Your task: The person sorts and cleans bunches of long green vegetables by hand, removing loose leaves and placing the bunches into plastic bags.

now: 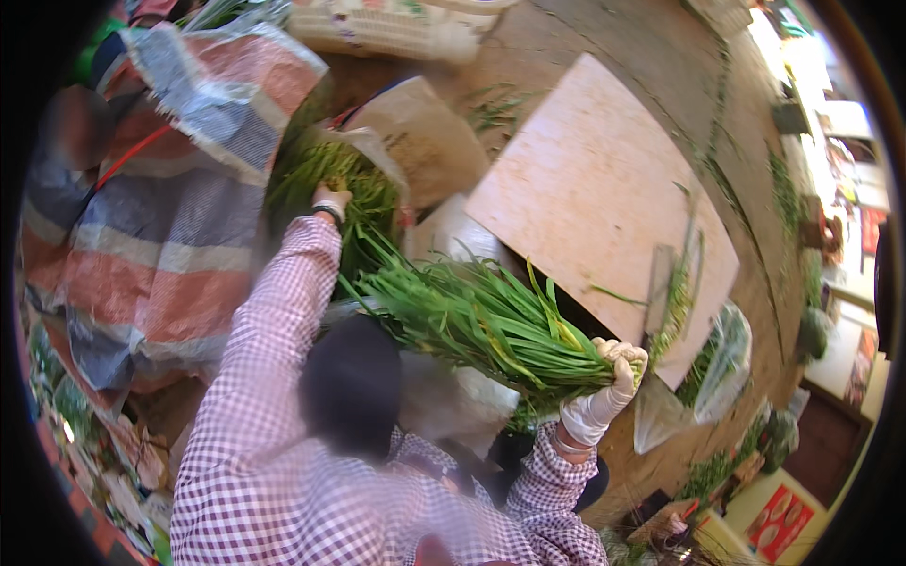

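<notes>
My right hand (pixel 605 393), in a pale glove, grips a large bunch of long-leaved greens (pixel 481 318), which look like garlic chives, by the stem end. Its leaves fan out leftward, a few of them yellowed. At the upper left, my left hand (pixel 333 198) reaches into more loose greens (pixel 308 173) in an open plastic bag. The fingers there are partly buried, so their grip is unclear. To the right of the bunch lies a pale flat board (pixel 587 177), with a flat, narrow blade (pixel 660 283) and cut trimmings (pixel 676 304) on it.
A striped woven sack (pixel 163 226) stands at the left. At the top is a cream plastic basket (pixel 389 32); a tan sack (pixel 421 131) sits below it. Right of the board is a clear bag (pixel 725 364) with greens. Leaf scraps (pixel 499 106) lie on the floor.
</notes>
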The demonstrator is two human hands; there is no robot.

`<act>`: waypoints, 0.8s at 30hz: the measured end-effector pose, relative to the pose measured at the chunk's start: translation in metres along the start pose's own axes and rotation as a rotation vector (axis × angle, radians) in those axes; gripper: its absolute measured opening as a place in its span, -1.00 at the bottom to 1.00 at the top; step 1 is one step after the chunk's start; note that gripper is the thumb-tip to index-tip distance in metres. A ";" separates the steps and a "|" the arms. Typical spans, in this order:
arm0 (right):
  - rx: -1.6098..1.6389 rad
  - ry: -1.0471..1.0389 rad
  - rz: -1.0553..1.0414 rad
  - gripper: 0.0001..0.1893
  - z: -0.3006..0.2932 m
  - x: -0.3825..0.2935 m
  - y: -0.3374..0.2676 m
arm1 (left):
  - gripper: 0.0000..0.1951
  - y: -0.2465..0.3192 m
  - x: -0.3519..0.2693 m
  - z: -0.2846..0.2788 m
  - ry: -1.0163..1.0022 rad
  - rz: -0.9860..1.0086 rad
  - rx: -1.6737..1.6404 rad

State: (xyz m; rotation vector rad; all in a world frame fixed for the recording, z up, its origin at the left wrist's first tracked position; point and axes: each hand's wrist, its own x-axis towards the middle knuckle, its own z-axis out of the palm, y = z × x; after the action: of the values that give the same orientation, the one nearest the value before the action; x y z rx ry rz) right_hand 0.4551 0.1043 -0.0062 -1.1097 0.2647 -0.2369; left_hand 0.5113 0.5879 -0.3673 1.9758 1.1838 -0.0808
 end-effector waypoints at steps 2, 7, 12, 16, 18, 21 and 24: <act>0.038 0.057 -0.031 -0.90 -0.018 -0.002 -0.018 | -0.18 0.024 -0.017 -0.006 -0.112 -0.018 -0.037; 0.012 0.284 -0.114 -0.91 -0.039 -0.013 -0.055 | -0.19 0.129 -0.122 -0.092 -0.119 0.388 -0.009; 0.036 0.378 -0.269 -0.90 -0.042 -0.038 -0.078 | -0.75 0.266 -0.399 -0.206 -1.262 0.452 -0.456; 0.271 0.411 -0.227 -0.92 -0.033 -0.062 -0.104 | -0.65 0.209 -0.490 -0.165 -1.662 -0.017 -0.506; 0.395 0.390 -0.039 -0.89 -0.046 -0.075 -0.115 | -0.50 0.170 -0.507 -0.123 -1.656 -0.354 -0.617; 0.477 0.347 0.098 -0.81 -0.069 -0.093 -0.119 | -0.48 0.116 -0.485 -0.042 -1.459 0.439 -0.776; 0.532 0.364 0.269 -0.75 -0.085 -0.111 -0.108 | -0.44 0.128 -0.470 -0.031 -1.419 0.519 -1.077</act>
State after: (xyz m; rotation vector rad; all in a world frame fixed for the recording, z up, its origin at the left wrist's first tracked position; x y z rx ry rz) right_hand 0.3160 0.0214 0.0658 -0.4904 0.6304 -0.2492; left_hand 0.3360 0.2463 -0.0661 0.7582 -0.2640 -0.3921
